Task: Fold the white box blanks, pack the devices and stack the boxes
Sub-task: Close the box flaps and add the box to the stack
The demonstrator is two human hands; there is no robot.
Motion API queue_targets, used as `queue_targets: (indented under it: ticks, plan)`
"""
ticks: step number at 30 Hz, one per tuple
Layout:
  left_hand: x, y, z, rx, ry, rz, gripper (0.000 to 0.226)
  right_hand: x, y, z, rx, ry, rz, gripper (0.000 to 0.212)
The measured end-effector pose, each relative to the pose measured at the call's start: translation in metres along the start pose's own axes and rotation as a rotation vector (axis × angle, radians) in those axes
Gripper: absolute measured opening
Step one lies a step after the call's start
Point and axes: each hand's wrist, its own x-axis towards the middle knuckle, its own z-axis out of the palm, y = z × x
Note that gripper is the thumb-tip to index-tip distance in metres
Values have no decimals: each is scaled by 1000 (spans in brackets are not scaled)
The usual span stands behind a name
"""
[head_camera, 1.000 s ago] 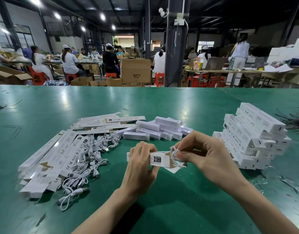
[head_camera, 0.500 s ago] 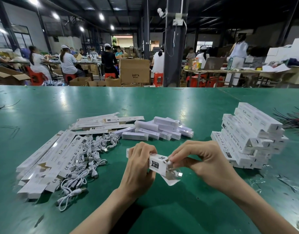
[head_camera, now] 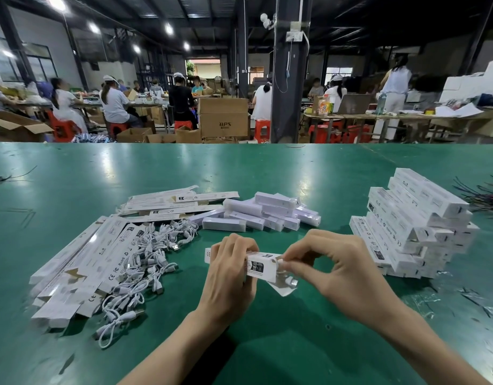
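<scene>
My left hand (head_camera: 230, 276) grips a long white box (head_camera: 260, 266) just above the green table (head_camera: 267, 168), fingers wrapped round its middle. My right hand (head_camera: 331, 270) pinches the box's right end, where a white cable (head_camera: 291, 280) with a metal plug sticks out over an open flap. Flat box blanks (head_camera: 73, 270) lie piled at the left beside a heap of white cables (head_camera: 150, 257). White devices (head_camera: 264, 213) lie behind my hands. Closed boxes (head_camera: 412, 223) are stacked at the right.
Dark cable ties (head_camera: 484, 195) lie at the table's far right, and clear plastic scraps (head_camera: 473, 298) near the stack. Beyond the table people sit at benches among cardboard cartons (head_camera: 224, 118), with a dark pillar (head_camera: 289, 68) in the middle.
The cable that my right hand held looped above the box end has gone mostly inside the box. Both hands have drifted slightly left and nearer the table.
</scene>
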Motion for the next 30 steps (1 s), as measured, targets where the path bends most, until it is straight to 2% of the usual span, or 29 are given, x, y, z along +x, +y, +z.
queue_targets:
  ticks: [3,7,9,11,15,17,20,22,24,27,28,30]
  plan:
    - [-1,0,1,-7,-6,4,15,0,-1,-7,137,-83,31,11]
    - [-1,2,1,-7,-20,7,15,0,4,-15,104,-298,93,51]
    - [-1,4,1,-13,-22,17,16,-1,5,-16,73,-415,98,56]
    - [-1,4,0,-24,-20,20,14,-1,5,-15,57,-449,75,53]
    - [-2,4,1,-39,-35,-3,22,0,2,-9,128,-251,18,49]
    - [-3,6,1,-74,-48,-50,23,1,1,-4,150,-132,30,36]
    - [-2,7,1,-99,-6,-122,18,3,8,0,168,-10,161,26]
    - [-1,6,0,-91,22,-149,15,6,17,-8,122,-19,315,21]
    - [-1,4,-2,-97,27,-180,14,5,25,-18,-7,-298,465,19]
    - [-2,1,-2,-92,15,-205,15,-3,33,-20,-209,-810,552,46]
    - [-1,1,-2,-93,11,-206,15,-5,34,-18,-258,-898,532,57]
    - [-1,2,-2,-95,8,-206,15,-6,38,-13,-316,-936,475,65]
